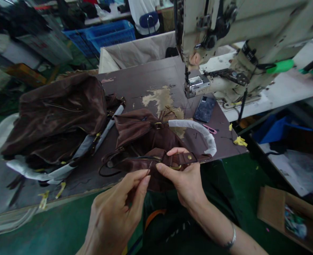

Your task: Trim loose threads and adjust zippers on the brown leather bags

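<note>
1. The left hand [116, 212] is pinched, thumb and forefinger pressed together at the end of a metal-toothed zipper [148, 159] set in a soft, creased brown leather handbag [145, 141].
2. The right hand [183, 180] is closed around the bag's edge, its thumb below and forefinger above a leather tab [189, 157] with a round brass stud. A silver bracelet [230, 237] circles that wrist.
3. The handbag lies on a dark, scuffed workbench [135, 78], held just above it at the near edge. Its white-wrapped strap [196, 129] curves away from a brass ring.
4. A second brown leather bag [57, 117], slumped and glossy, lies beside it on the left.
5. Above stands a cream industrial sewing machine [212, 81], its paint worn, with a smartphone [204, 108] lying near its needle end.
6. Yellow scraps [240, 141] dot the bench's edge. Beyond it are blue plastic crates [108, 35] and a co-worker [143, 17] in white on a blue seat. A cardboard box [286, 212] sits on the green floor [39, 233].
</note>
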`<state>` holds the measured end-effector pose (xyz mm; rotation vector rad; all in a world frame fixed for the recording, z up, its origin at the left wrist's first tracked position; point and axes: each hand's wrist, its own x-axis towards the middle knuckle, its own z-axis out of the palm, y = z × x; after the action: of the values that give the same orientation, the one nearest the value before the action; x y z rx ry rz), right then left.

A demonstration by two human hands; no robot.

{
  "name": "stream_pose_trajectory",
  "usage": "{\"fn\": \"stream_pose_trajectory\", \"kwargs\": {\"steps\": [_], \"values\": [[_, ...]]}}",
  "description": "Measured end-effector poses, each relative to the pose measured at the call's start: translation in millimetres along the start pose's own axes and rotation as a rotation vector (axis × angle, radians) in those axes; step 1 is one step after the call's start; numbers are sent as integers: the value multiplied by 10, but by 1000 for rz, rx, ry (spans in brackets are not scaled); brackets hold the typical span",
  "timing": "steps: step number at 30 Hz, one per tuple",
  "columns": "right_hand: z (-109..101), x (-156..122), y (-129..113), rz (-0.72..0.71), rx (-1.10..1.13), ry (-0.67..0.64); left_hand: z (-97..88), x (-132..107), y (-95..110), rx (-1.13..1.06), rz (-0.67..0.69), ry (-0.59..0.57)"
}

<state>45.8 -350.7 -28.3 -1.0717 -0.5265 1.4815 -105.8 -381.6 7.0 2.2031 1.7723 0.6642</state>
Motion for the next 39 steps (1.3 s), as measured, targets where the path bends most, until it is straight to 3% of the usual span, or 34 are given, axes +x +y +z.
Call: {"fn": "stream_pose_trajectory", "kwargs": {"steps": [18,39], "values": [[-35,-23,-39,86,44,-89,-32,28,59,-79,30,-85],[-24,-38,23,-28,-77,-70,29,35,181,-69,-5,-33]]}}
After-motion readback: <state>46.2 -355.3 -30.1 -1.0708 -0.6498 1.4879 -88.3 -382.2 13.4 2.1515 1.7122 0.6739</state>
